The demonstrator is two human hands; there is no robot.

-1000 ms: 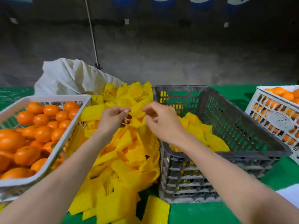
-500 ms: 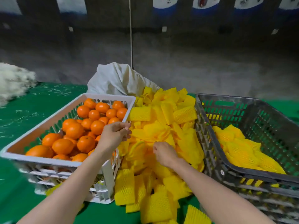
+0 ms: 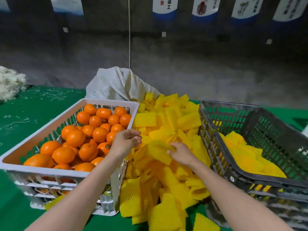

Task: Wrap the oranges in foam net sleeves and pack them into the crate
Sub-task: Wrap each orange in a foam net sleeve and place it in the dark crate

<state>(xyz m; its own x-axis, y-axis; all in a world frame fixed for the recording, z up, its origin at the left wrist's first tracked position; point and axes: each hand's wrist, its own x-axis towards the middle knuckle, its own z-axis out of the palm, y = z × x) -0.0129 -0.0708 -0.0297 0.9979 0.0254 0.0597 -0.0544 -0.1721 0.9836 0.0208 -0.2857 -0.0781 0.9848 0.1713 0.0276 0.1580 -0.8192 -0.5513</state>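
At the middle of the pile of loose sleeves [image 3: 166,184], the right hand [image 3: 181,154] pinches one foam net sleeve [image 3: 155,151] by its right end. The sleeve is blurred, but its long axis seems to run from three o'clock towards nine, straight at the left hand [image 3: 126,141]. That hand hovers loosely spread and empty over the white crate [image 3: 41,170], whose oranges [image 3: 75,138] lie at its nine o'clock. It is therefore nearer for fetching one, while the dark crate [image 3: 230,104] waits at the right hand's three o'clock.

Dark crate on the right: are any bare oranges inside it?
No, only yellow foam net sleeves show inside the dark crate.
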